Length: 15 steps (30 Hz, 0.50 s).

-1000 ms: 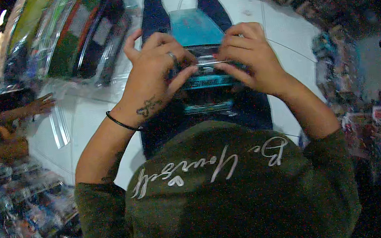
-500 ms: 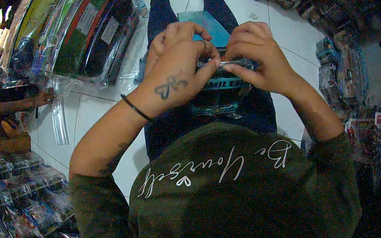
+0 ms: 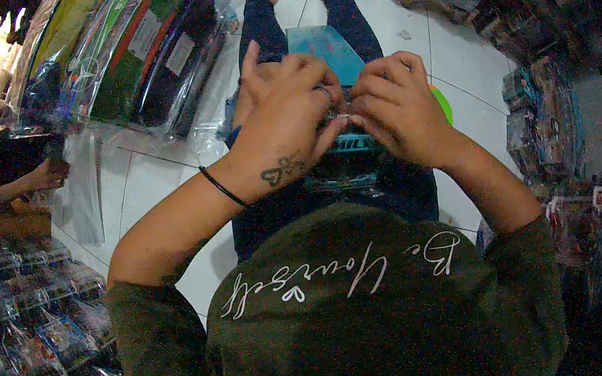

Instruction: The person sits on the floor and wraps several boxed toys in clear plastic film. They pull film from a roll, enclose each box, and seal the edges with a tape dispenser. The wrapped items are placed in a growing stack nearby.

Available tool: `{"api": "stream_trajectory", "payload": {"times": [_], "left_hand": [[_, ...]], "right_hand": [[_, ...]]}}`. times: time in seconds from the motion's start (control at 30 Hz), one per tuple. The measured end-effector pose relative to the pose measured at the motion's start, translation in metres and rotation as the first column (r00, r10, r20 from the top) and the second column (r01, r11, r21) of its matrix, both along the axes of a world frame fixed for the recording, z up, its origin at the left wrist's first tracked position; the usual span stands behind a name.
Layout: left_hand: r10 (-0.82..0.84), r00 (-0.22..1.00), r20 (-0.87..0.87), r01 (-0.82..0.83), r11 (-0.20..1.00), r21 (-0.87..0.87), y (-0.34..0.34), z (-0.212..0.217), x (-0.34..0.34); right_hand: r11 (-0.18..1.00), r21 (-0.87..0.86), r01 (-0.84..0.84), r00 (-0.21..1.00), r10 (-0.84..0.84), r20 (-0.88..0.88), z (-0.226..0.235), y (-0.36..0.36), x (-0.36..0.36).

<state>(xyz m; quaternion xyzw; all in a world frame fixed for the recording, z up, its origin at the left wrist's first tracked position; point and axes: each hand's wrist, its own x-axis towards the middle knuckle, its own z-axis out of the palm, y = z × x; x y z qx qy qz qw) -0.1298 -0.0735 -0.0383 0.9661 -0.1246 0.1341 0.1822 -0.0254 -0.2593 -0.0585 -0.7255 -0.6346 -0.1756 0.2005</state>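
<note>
On my lap rests a teal and dark box (image 3: 341, 171) with a shiny surface and pale teal lettering. Its flat teal panel (image 3: 324, 48) reaches away between my lower legs. Above the box my left hand (image 3: 290, 106) is closed, thumb and forefinger pinching one end of a small pale strip (image 3: 342, 116). Opposite it, my right hand (image 3: 401, 110) is closed too, its fingertips pinching the strip's other end. The two hands nearly meet and cover the middle of the box. What the strip is made of is too small to tell.
Large plastic-wrapped packs (image 3: 139, 57) stand at the far left. Beside them, a person's hand (image 3: 48, 174) shows near a clear plastic sheet (image 3: 85, 186). Wrapped boxed goods (image 3: 36, 314) fill the near left; more boxes (image 3: 535, 119) line the right. A green round object (image 3: 442, 103) shows beside my right hand.
Both my hands have shifted slightly toward me, still pinching the pale strip. The green object has come into sight beside my right hand. At the left, the other person's hand has moved left.
</note>
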Motion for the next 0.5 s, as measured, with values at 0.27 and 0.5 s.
{"api": "stream_trajectory", "payload": {"times": [0.27,0.5], "left_hand": [[0.062,0.998,0.033,-0.052,0.966,-0.252,0.003,-0.022,0.002],[0.077,0.997,0.029,-0.055,0.884,-0.464,0.004,-0.030,0.000]], "right_hand": [[0.978,-0.161,0.132,0.935,-0.177,-0.306,0.038,-0.023,0.017],[0.988,0.046,0.144,0.869,-0.105,-0.484,-0.008,-0.013,-0.001]]}}
